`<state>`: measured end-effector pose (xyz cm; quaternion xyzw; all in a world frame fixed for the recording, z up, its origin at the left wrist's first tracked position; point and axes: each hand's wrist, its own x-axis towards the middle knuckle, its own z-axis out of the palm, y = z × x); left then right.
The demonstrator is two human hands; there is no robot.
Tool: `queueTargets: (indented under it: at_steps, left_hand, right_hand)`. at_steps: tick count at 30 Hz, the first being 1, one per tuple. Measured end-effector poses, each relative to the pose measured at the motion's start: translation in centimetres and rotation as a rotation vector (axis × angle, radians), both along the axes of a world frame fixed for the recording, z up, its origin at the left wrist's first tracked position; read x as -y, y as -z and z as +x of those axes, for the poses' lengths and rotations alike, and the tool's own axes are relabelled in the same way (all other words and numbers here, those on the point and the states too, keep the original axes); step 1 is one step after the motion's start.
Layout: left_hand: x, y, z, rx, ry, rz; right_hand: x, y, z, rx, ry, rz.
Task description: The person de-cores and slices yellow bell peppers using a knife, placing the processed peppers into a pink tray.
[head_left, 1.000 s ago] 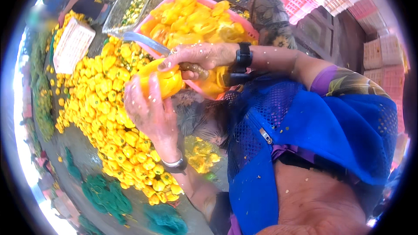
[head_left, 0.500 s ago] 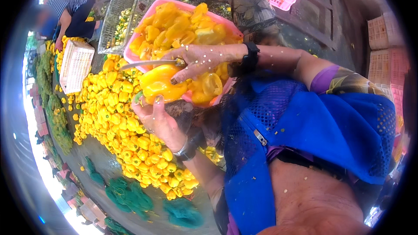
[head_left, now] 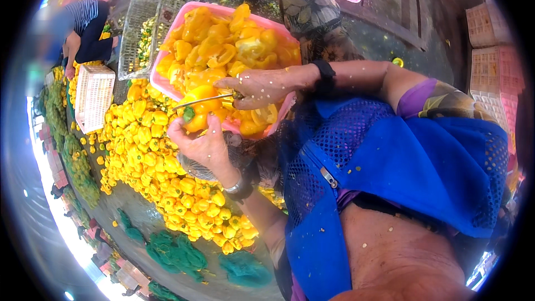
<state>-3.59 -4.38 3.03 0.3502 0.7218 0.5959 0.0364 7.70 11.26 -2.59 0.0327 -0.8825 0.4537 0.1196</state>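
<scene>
My left hand (head_left: 203,144) grips a yellow bell pepper (head_left: 196,125) between thumb and fingers, its green stem facing up. In my right hand (head_left: 259,88) is a knife (head_left: 205,100), its thin blade lying across the pepper close beside the stem. I cannot tell how deep the edge sits. Both hands are over the near left edge of a pink crate (head_left: 160,82) heaped with cut yellow peppers (head_left: 214,42). Pale seeds stick to my right hand and forearm.
A big pile of whole yellow peppers (head_left: 147,150) covers the floor at left. Beyond stand a clear crate (head_left: 129,39) of scraps and a white crate (head_left: 95,97), near a bending person (head_left: 86,28). Green netting (head_left: 175,253) lies below the pile. Stacked crates (head_left: 485,72) stand at right.
The pepper has been turned in my left hand, bringing its stem end up. My right hand has lowered the knife, and its blade now crosses the pepper by the stem.
</scene>
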Motion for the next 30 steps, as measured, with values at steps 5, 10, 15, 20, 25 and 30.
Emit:
queueTargets:
  at_steps: [5, 10, 15, 20, 25, 30]
  left_hand:
    - [-0.3, 0.0, 0.8, -0.346, -0.015, -0.310]
    - [-1.0, 1.5, 2.3, -0.763, 0.027, -0.407]
    - [0.2, 0.5, 1.1, -0.145, -0.171, -0.099]
    - [1.7, 0.5, 0.2, 0.078, -0.118, -0.004]
    - [1.6, 2.0, 4.0, 0.312, 0.022, 0.018]
    - [0.8, 3.6, 4.0, 0.590, 0.020, -0.047]
  right_hand:
    - [-0.1, 6.5, -0.5, -0.202, -0.046, 0.071]
    - [0.4, 12.1, -1.1, -0.037, -0.172, -0.027]
    - [0.2, 12.9, 0.9, -0.002, -0.235, 0.058]
    - [-1.8, 4.0, 3.9, 0.132, -0.215, -0.264]
    - [-0.1, 0.7, 1.2, 0.446, -0.119, -1.524]
    - [-0.5, 4.8, 0.6, 0.243, 0.201, -1.089]
